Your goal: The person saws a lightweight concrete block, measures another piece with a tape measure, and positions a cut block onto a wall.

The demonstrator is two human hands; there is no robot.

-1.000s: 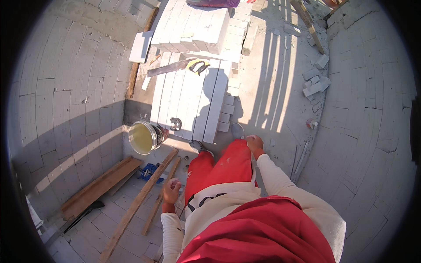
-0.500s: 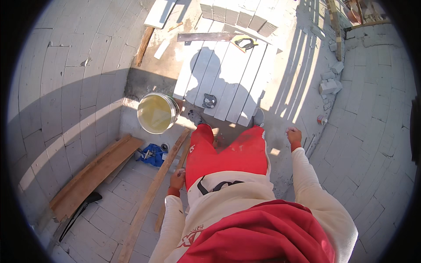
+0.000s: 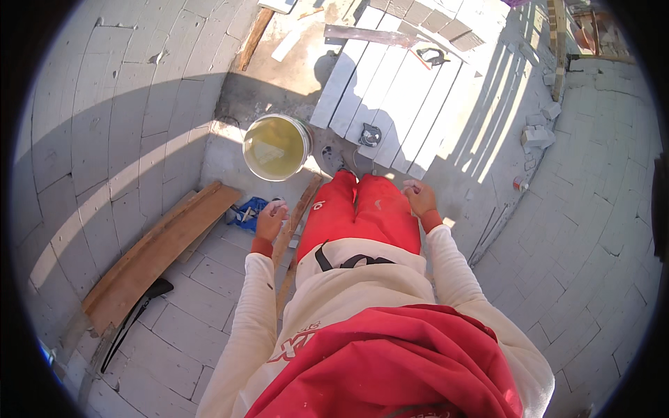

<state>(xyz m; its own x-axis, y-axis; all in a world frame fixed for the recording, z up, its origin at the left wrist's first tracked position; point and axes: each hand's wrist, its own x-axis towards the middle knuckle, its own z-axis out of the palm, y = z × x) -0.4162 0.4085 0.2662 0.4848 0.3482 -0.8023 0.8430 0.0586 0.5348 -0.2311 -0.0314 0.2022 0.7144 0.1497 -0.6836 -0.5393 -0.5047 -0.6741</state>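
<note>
Beside my left thigh hangs my left hand [image 3: 272, 221], its fingers loosely curled with nothing visible in them. My right hand [image 3: 420, 198] hovers by my right thigh, also loosely curled and with nothing visible in it. Ahead of the left hand stands a white bucket [image 3: 307, 136] with a yellowish inside. A blue plastic bag [image 3: 249, 213] lies on the floor just left of that hand. In front of my legs are long pale blocks [image 3: 418, 111] laid side by side. A small dark grey object [image 3: 370, 134] rests on their near end; its kind is unclear.
A handsaw [image 3: 366, 35] lies across the far part of the blocks. Brown boards [image 3: 157, 261] and a black strapped item [image 3: 139, 306] lie at the left wall. Block walls rise on both sides. Broken block pieces [image 3: 536, 136] lie along the right wall.
My left hand has risen forward from my hip. My right hand has come in from the right, close to my thigh. The bucket and blocks appear higher and farther right in view.
</note>
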